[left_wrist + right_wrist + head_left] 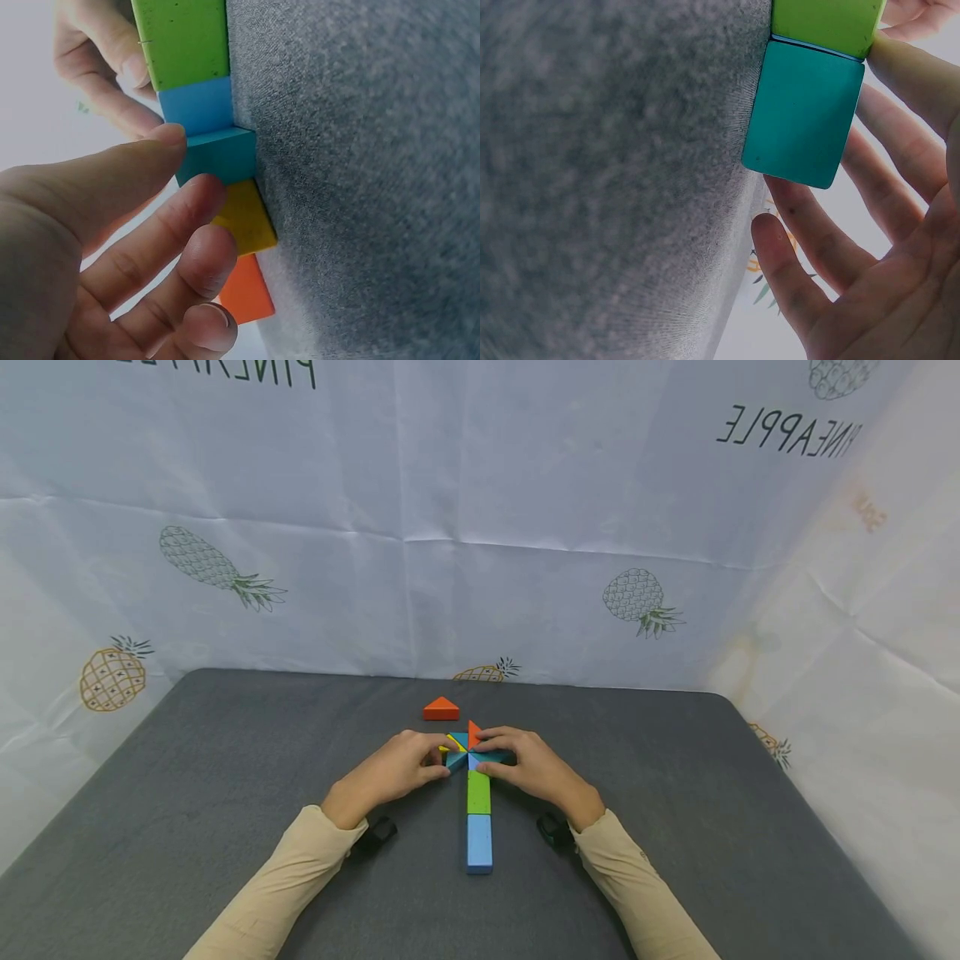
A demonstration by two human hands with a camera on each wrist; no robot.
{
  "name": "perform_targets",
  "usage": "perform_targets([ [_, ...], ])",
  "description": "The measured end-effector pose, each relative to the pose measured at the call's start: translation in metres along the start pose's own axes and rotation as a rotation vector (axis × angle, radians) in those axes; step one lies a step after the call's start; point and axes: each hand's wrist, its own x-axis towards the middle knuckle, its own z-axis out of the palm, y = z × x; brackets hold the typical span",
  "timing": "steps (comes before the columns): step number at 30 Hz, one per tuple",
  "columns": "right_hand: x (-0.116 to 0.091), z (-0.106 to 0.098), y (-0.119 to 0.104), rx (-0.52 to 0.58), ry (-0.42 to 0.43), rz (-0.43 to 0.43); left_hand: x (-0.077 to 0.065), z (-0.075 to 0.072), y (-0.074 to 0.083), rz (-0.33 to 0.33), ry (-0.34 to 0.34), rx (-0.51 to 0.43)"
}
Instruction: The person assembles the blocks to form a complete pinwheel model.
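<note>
Several triangular blocks meet at their points in a fan in the head view. At its left side is my left hand (405, 766), thumb and forefinger at opposite edges of a teal triangular block (221, 159). A yellow block (249, 219) lies beside its fingertips. On the other side my right hand (534, 766) touches the fan with fairly straight fingers, fingertips by an orange triangular block (473, 735) and thumb by a light blue one (472, 762). Another teal block (804, 112) lies between that thumb and the fingers.
From the fan a green rectangular block (478, 792) and a blue rectangular block (479, 843) run in line toward me. A separate orange triangular block (441, 710) lies behind the fan. A pineapple-print cloth (510, 602) hangs behind the dark grey table (637, 860).
</note>
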Motion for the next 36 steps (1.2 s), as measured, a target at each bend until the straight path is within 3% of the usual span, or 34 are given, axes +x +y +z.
perform_targets([
  [16, -0.0004, 0.0010, 0.0006, -0.008, 0.011, -0.001, 0.0000, -0.0015, -0.0017, -0.017, -0.003, -0.006],
  [27, 0.0006, 0.0003, -0.0001, -0.008, 0.012, 0.010, -0.0003, -0.0057, -0.0032, 0.022, 0.076, 0.010],
  [36, 0.0006, 0.0013, 0.0019, -0.010, 0.009, 0.008, -0.0020, -0.0082, -0.0038, 0.017, 0.137, 0.026],
])
